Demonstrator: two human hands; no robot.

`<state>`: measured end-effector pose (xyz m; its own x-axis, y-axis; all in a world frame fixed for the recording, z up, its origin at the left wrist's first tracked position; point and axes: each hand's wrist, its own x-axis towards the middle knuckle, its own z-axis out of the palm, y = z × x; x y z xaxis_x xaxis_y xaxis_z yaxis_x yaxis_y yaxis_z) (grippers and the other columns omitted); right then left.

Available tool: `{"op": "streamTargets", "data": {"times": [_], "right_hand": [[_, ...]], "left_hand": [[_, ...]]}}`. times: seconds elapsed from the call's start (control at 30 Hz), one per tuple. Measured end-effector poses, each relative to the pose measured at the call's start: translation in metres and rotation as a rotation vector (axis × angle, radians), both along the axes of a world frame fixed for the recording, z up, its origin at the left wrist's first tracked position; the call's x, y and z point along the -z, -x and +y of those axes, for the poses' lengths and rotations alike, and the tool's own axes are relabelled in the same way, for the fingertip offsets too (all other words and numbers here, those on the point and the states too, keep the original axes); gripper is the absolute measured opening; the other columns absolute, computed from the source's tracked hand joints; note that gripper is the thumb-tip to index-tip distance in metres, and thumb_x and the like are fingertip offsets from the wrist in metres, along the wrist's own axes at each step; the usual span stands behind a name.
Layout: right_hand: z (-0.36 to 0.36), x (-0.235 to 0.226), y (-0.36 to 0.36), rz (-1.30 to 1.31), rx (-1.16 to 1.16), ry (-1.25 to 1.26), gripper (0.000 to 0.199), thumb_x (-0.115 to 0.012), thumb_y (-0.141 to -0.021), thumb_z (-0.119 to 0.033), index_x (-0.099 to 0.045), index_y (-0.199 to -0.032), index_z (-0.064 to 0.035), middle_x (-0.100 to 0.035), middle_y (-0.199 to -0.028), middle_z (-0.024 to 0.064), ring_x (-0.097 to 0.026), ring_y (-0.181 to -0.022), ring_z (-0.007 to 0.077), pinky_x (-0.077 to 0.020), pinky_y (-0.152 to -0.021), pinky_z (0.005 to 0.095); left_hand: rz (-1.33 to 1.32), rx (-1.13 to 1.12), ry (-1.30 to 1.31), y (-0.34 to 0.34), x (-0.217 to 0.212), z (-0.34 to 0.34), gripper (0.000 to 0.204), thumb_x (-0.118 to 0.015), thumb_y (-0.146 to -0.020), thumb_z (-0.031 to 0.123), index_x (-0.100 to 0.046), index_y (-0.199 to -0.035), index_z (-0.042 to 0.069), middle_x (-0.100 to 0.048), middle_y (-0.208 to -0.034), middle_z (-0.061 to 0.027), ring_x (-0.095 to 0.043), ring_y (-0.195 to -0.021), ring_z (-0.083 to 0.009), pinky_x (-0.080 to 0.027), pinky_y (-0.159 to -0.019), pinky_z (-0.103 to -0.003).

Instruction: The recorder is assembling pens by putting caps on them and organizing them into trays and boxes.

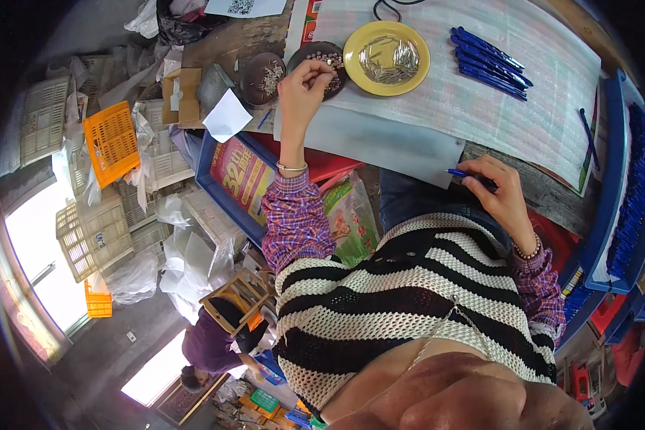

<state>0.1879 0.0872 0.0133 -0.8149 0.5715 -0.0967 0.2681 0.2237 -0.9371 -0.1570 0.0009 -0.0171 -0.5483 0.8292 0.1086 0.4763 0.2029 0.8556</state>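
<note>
My left hand reaches over a dark round dish of small metal pieces, thumb and fingers pinched together. Whatever lies between those fingertips is too small to make out. Beside it on the left is another dark dish with tiny silvery parts. To the right stands a yellow plate holding several thin metal pins. Near the table's front edge, my right hand is closed around a slim blue pen-like piece, its end pointing left. Farther off lies a bundle of similar blue pieces.
A blue tray full of blue pieces stands at the right; one loose blue piece lies near it. A blue crate, white paper and cardboard box are at left. Another person bends over beyond stacked crates.
</note>
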Motion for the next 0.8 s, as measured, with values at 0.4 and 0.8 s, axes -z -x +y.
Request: {"op": "streamTargets", "data": {"times": [0.4, 0.8], "right_hand": [[-0.002, 0.0, 0.0, -0.021, -0.023, -0.024, 0.019, -0.062, -0.074, -0.001, -0.064, -0.094, 0.0, -0.06, -0.081, 0.0113, -0.059, -0.075, 0.0238, -0.0448, -0.069, 0.0294], [-0.002, 0.0, 0.0, 0.011, -0.006, -0.028, 0.02, -0.063, -0.074, 0.0, -0.064, -0.093, 0.0012, -0.061, -0.082, 0.0117, -0.059, -0.074, 0.0241, -0.0453, -0.069, 0.0295]], "left_hand": [[0.006, 0.005, -0.08, -0.002, 0.009, 0.01, 0.012, -0.06, -0.076, -0.004, -0.063, -0.087, -0.002, -0.067, -0.081, -0.0023, -0.055, -0.064, -0.0029, -0.045, -0.06, -0.018], [-0.115, -0.097, -0.035, 0.01, -0.002, -0.032, 0.012, -0.063, -0.077, -0.004, -0.063, -0.089, -0.003, -0.066, -0.083, -0.0049, -0.061, -0.076, -0.0077, -0.047, -0.07, -0.019]]}}
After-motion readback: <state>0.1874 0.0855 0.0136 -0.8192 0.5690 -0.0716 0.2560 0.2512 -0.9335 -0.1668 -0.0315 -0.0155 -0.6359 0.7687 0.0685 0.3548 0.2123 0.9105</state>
